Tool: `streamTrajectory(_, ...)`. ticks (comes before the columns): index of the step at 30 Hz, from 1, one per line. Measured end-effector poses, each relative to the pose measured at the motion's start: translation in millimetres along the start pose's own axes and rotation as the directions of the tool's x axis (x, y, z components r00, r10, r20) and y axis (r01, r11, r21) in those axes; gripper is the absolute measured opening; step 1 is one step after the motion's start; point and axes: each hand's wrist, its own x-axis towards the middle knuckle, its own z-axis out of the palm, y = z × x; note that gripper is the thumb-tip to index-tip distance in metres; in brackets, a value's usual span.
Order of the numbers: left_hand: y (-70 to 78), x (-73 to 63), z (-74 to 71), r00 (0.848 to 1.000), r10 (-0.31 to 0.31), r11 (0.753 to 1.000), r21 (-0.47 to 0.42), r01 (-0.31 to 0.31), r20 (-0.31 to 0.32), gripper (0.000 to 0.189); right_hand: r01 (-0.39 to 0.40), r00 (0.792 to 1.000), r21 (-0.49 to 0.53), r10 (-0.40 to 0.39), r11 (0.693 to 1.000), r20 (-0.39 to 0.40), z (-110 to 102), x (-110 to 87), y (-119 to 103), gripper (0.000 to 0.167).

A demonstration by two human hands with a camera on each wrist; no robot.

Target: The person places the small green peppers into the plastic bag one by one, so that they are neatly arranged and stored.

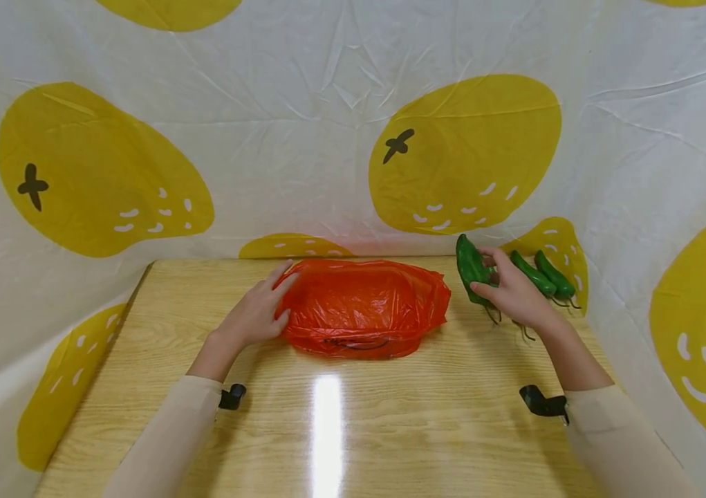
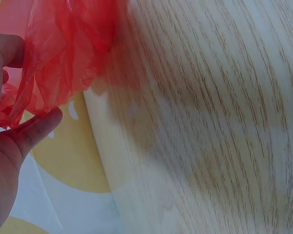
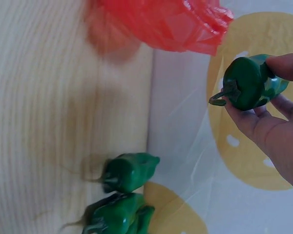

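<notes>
A red plastic bag [image 1: 353, 301] lies on the wooden table with its mouth spread wide. At its left edge, my left hand [image 1: 259, 308] holds the thin plastic between thumb and fingers; the left wrist view shows crumpled bag [image 2: 63, 53] between them. My right hand [image 1: 514, 290] grips a green pepper [image 1: 469, 270] with a thin stem, raised just right of the bag. In the right wrist view this held pepper [image 3: 246, 83] has its stem end facing the camera, the thumb on one side and fingers beneath.
More green peppers [image 1: 533, 273] lie at the table's back right, stems toward me, one mostly hidden behind my right hand. A white cloth with yellow fruit prints [image 1: 290, 159] stands along the back and both sides of the wooden table [image 1: 415, 415].
</notes>
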Motion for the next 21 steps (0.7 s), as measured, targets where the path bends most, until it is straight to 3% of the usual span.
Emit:
streamTrajectory(6, 1.9, 0.3, -1.7, 1.000, -0.012, 1.000, 0.000, 0.012, 0.013, 0.080, 0.071, 0.997, 0.020, -0.071, 0.997, 0.031, 4.2, 6.7, -12.6, 0.069)
streamTrajectory(13, 3.7, 0.9, -4.5, 0.999, -0.035, 0.999, -0.006, 0.036, 0.031, 0.083, 0.079, 0.993, 0.055, -0.084, 0.995, 0.085, 13.1, 17.3, -28.5, 0.066)
streamTrajectory(21, 2.2, 1.7, -3.3, 1.000, -0.021, 1.000, -0.005, 0.021, 0.013, 0.083, 0.110, 0.987, 0.106, -0.121, 0.988, 0.108, 28.2, 30.6, -41.9, 0.065)
